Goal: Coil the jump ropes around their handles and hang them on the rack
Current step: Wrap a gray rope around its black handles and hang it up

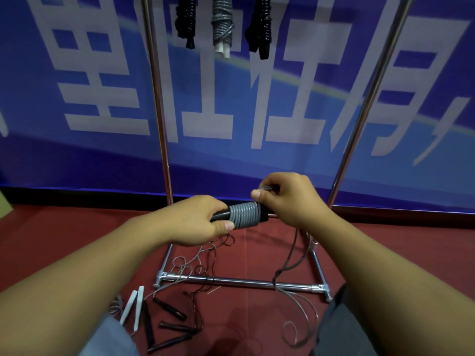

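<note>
My left hand [196, 220] grips black jump-rope handles [221, 215] held level in front of me. Grey rope [244, 215] is wound in tight turns round them. My right hand [285, 199] pinches the grey rope just above the coil's right end. The loose rest of this rope [303, 307] trails down to the red floor. Three coiled ropes hang from the top of the metal rack: a black one [185, 19], a grey one with white handles [222, 24], and another black one [261, 24].
On the floor lie white handles [135, 308], several black handles [169, 308] and tangled thin ropes [203, 260]. The rack's chrome base bar [241, 281] and uprights [159, 119] stand before a blue banner. My knees are at the bottom edge.
</note>
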The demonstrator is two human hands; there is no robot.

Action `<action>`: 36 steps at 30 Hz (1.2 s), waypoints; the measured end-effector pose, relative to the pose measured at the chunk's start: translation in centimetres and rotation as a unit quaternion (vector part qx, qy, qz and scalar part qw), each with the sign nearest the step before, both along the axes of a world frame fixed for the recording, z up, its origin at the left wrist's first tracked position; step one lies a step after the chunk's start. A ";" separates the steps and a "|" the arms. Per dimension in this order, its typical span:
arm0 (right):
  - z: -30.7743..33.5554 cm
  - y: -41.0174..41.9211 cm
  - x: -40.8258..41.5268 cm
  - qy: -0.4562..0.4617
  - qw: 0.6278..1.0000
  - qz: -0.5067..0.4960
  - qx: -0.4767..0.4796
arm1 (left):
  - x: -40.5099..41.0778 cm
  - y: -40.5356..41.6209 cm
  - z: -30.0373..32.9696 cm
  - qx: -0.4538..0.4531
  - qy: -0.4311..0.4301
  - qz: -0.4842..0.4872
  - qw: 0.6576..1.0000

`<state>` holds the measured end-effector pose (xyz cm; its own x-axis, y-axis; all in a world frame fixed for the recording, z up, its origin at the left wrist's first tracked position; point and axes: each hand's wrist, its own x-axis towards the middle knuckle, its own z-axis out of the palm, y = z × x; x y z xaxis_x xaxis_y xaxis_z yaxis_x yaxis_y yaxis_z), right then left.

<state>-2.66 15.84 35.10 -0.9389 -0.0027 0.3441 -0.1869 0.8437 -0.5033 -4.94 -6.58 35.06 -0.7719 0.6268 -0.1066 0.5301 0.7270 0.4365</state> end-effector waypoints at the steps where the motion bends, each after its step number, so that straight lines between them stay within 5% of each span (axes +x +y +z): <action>1: 0.1 0.2 0.0 -0.023 1.000 0.012 -0.016 | 0.0 -0.1 -0.1 -0.004 0.005 -0.006 1.000; 7: 0.3 0.9 0.0 -0.178 0.949 0.063 -0.253 | 0.4 -0.6 0.3 0.027 -0.002 -0.032 0.999; 13: 0.5 0.6 -0.1 -0.276 0.873 0.117 -0.385 | 0.8 -1.0 1.1 0.153 -0.121 -0.057 0.979; 19: 1.1 0.1 0.0 -0.222 0.854 0.148 -0.446 | 1.6 -0.8 2.1 0.230 -0.179 -0.072 0.954; 26: 1.3 -0.6 0.0 -0.109 0.893 0.141 -0.412 | 1.9 -0.6 2.1 0.302 -0.250 -0.087 0.916; 36: 2.0 -0.8 0.1 -0.164 0.866 0.108 -0.460 | 1.9 0.5 2.2 0.416 -0.286 -0.008 0.863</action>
<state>-2.60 15.07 37.08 -0.9983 -0.0573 0.0083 -0.0096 0.0210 -0.9997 -3.01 -6.05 37.25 -0.7325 0.6803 0.0240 0.0617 0.0313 0.9976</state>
